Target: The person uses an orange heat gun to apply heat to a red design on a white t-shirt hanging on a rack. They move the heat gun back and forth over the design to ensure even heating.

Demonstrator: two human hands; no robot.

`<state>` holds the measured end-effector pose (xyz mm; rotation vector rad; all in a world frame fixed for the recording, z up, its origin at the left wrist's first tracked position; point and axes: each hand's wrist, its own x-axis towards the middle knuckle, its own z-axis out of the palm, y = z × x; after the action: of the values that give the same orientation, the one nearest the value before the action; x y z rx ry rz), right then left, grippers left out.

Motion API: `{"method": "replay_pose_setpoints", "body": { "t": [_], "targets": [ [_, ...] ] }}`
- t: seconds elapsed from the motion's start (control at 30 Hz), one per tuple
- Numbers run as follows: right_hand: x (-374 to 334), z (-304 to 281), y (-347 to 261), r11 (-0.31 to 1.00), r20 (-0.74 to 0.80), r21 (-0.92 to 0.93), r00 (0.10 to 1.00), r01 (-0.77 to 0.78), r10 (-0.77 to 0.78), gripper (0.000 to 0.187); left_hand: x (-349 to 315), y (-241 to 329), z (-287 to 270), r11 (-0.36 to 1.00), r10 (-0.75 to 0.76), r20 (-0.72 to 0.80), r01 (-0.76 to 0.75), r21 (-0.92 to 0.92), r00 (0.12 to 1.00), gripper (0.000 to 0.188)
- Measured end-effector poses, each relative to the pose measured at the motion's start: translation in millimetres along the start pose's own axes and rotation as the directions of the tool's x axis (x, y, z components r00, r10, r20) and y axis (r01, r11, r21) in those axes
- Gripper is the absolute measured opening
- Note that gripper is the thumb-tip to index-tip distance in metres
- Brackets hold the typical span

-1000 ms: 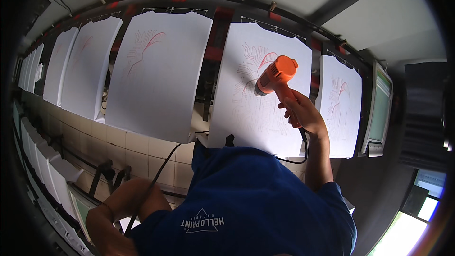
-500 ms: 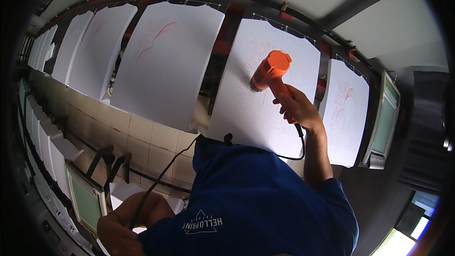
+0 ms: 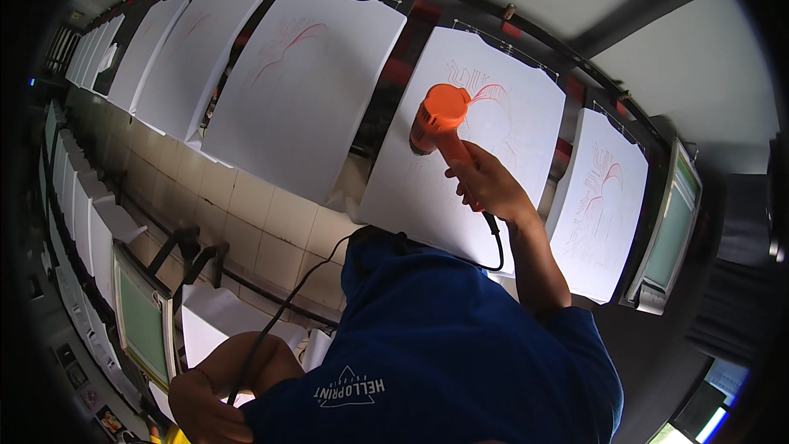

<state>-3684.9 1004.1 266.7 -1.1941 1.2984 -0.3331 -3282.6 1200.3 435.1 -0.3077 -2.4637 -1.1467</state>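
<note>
My right hand point(image 3: 486, 185) is closed round the handle of an orange heat gun point(image 3: 444, 119). Its dark nozzle tilts down and left, over the middle left of a white sheet point(image 3: 394, 189) with fine red line drawing. From the handle's lower end a black cord point(image 3: 283, 304) runs past my waist to the lower left. There my left hand point(image 3: 261, 362) is bent in beside my blue shirt, with the cord crossing it. Its fingers are hidden, so I cannot tell whether it grips the cord.
More white sheets point(image 3: 304, 99) with red drawings lie in a row to the left, and one white sheet point(image 3: 604, 205) lies to the right. A framed green screen point(image 3: 664, 230) stands at the right end, another framed screen point(image 3: 141, 321) at lower left. Tiled floor point(image 3: 255, 205) separates the rows.
The heat gun in my right hand has moved left across the sheet, uncovering red lines at the sheet's upper part. The view has shifted slightly. My left hand stays by my side.
</note>
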Motion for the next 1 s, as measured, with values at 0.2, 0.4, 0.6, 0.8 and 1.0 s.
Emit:
{"method": "replay_pose_setpoints", "body": {
  "t": [0.2,0.4,0.6,0.8,1.0],
  "targets": [
    [-23.8,8.8,3.5,0.998,0.202,-0.007,0.977,-0.061,0.061,0.049,24.9,-16.3,22.0,0.990,0.140,-0.445,-0.130,0.052,0.884,0.019],
    [-35.8,7.1,13.5,0.999,0.206,0.008,0.977,-0.054,0.051,0.048,27.2,-5.3,22.3,0.889,-0.358,-0.369,0.434,0.145,0.858,0.021],
    [-32.2,-28.8,34.1,0.999,-0.039,0.002,0.999,0.037,-0.037,0.042,23.8,-22.7,35.6,0.988,-0.130,-0.513,0.155,0.006,0.848,0.032],
    [-42.6,-34.4,43.5,0.998,-0.140,0.044,0.990,0.041,-0.035,0.042,32.2,-55.1,49.3,0.962,0.146,-0.887,-0.273,0.024,0.438,0.026],
    [-66.1,-19.0,51.0,0.983,0.047,0.179,0.999,-0.029,0.021,0.041,23.4,-75.8,31.1,0.931,0.106,-0.938,-0.364,-0.023,0.331,0.027]
  ]
}}
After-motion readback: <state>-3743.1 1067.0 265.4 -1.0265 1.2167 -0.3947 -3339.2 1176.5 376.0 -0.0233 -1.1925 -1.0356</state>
